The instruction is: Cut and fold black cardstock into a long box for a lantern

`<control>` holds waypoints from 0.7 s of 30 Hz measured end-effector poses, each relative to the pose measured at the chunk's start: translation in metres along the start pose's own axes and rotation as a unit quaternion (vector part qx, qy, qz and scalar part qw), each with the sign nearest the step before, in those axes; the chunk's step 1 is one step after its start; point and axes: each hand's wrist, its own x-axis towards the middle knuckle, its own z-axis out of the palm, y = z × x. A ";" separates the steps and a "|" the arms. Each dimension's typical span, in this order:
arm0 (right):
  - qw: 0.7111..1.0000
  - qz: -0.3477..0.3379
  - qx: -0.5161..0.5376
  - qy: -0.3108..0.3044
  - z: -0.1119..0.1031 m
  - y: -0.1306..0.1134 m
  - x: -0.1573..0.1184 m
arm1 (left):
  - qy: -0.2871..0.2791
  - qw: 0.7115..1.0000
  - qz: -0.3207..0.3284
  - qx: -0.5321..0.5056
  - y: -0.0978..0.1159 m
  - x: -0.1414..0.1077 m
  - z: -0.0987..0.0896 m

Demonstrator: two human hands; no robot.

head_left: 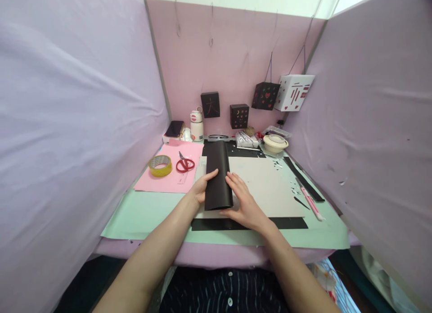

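A sheet of black card (pixel 218 178), bent over into a flattened tube, is held between both hands above a pale board (pixel 266 187). My left hand (pixel 203 187) grips its left edge, thumb lying on top. On the right side, my right hand (pixel 242 201) has its fingers along the card's curved edge and the thumb near its lower end. The tube's near end gapes slightly. Under the board, a strip of black paper (pixel 290 223) sticks out at the front.
Left, pink paper (pixel 151 183) carries a tape roll (pixel 160 165) and red-handled scissors (pixel 185 164). A pink craft knife (pixel 311 203) lies right, near black scraps. Behind stand a bottle (pixel 196 126) and a cream bowl (pixel 276 143). Black and white paper lanterns (pixel 294 92) hang at the back.
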 end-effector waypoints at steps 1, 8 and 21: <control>1.000 -0.003 -0.006 -0.007 -0.002 -0.003 -0.003 | -0.004 1.000 -0.007 0.006 0.000 -0.001 -0.001; 0.999 -0.020 0.022 0.027 -0.029 -0.008 -0.015 | -0.101 0.989 -0.094 0.044 -0.002 -0.002 -0.007; 0.918 -0.148 -0.349 -0.113 -0.092 0.018 0.006 | -0.196 0.919 -0.274 0.203 -0.023 -0.015 0.000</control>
